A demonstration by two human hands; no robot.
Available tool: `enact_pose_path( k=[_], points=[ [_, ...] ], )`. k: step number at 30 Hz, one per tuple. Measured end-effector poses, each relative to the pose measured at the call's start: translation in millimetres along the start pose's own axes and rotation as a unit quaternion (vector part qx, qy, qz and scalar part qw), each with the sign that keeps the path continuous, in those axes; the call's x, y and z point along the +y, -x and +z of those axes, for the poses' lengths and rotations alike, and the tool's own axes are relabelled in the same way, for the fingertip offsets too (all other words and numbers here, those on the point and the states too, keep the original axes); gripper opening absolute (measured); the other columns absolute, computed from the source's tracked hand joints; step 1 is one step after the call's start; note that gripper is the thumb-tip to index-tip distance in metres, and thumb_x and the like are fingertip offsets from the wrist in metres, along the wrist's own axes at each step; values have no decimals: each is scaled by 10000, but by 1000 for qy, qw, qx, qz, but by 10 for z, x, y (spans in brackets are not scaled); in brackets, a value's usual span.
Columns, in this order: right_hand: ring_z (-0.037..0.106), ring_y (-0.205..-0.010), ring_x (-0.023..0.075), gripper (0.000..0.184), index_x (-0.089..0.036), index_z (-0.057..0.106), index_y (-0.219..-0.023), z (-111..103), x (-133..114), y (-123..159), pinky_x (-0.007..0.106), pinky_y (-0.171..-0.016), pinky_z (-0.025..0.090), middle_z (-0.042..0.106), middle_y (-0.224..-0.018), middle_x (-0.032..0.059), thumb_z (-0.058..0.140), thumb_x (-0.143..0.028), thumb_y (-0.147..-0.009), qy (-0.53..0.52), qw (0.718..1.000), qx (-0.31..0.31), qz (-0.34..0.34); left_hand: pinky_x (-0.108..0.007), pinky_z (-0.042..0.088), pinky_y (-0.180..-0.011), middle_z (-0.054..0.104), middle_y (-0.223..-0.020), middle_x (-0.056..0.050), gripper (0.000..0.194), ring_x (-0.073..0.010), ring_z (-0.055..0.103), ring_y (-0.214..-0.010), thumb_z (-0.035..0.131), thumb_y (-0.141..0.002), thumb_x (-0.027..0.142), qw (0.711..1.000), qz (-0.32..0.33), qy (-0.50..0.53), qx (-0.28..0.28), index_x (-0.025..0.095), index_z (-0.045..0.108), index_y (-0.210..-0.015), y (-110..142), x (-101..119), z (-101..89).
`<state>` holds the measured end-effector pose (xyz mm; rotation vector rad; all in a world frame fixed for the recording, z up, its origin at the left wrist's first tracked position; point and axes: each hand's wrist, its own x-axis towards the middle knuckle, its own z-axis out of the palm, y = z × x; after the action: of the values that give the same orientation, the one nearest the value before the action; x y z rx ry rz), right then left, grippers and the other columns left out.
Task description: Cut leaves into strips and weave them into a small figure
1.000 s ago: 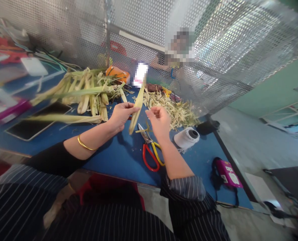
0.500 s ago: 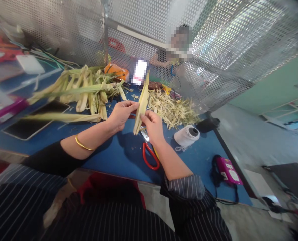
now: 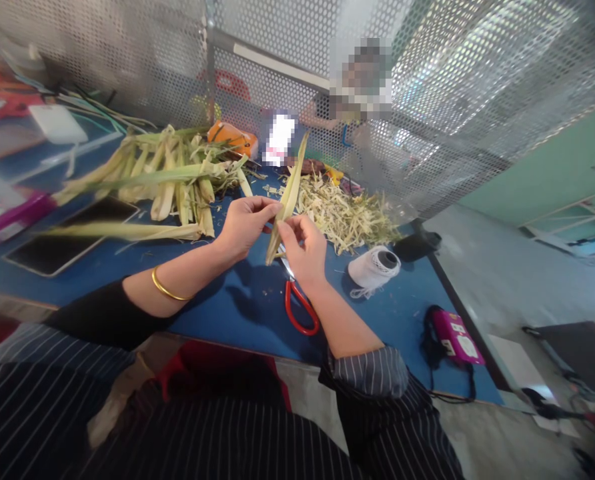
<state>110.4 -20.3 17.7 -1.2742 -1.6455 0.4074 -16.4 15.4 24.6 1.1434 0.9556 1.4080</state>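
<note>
A long pale-green leaf (image 3: 291, 190), like a corn husk, stands slanted between my two hands. My left hand (image 3: 246, 225) pinches its left edge between thumb and fingers. Lower down, my right hand (image 3: 303, 248) grips the leaf's right side with thumb and fingertips. Beneath my right hand lie red-handled scissors (image 3: 301, 319) on the blue table, their blades partly covered by the hand. Whole leaf stalks (image 3: 170, 177) are heaped to the left, and a pile of thin shredded strips (image 3: 340, 217) lies just beyond my right hand.
A white thread spool (image 3: 372, 268) and a black spool (image 3: 418, 247) stand at the right. A purple box (image 3: 457, 337) with a cord sits near the right edge. Left are a dark tablet (image 3: 72, 240) and an orange packet (image 3: 232, 139). Behind perforated mesh (image 3: 277, 33) sits another person.
The leaf has turned in my fingers, its upper tip leaning further right and its lower end looking narrower. My right hand's grip has shifted slightly; my left hand has barely moved.
</note>
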Motion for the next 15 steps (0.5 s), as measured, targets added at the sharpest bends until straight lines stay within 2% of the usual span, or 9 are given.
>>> enact_pose_path(
  k=[4, 7, 11, 15],
  points=[
    [444, -560, 105, 237, -221, 485, -709, 22, 30, -26, 262, -575, 359, 506, -609, -52, 632, -391, -785, -1, 999, 0, 44, -199, 445, -533, 611, -651, 2, 146, -84, 528, -579, 675, -731, 286, 1000, 22, -16, -8, 141, 687, -733, 2, -14, 2],
    [408, -544, 97, 231, -213, 468, -654, 28, 86, -71, 252, -562, 347, 445, -583, -58, 592, -340, -802, -84, 994, -12, 65, -208, 456, -541, 638, -698, -9, 144, -96, 560, -608, 674, -740, 289, 1000, 13, 0, -3, 145, 673, -747, -24, -8, -18],
    [429, -550, 95, 188, -211, 498, -696, 35, 108, -102, 242, -557, 375, 459, -610, -55, 569, -354, -795, -223, 966, 4, 134, -216, 451, -532, 609, -664, -2, 133, -96, 560, -578, 660, -762, 270, 996, -55, 72, -5, 149, 630, -716, -76, 9, -53],
    [442, -519, 97, 193, -212, 507, -716, 59, 102, -102, 237, -517, 373, 501, -579, -52, 583, -379, -778, -268, 948, 9, 173, -223, 453, -539, 613, -662, -14, 120, -99, 567, -574, 652, -774, 248, 987, -110, 115, -21, 144, 627, -723, -118, -11, -77]
  ],
)
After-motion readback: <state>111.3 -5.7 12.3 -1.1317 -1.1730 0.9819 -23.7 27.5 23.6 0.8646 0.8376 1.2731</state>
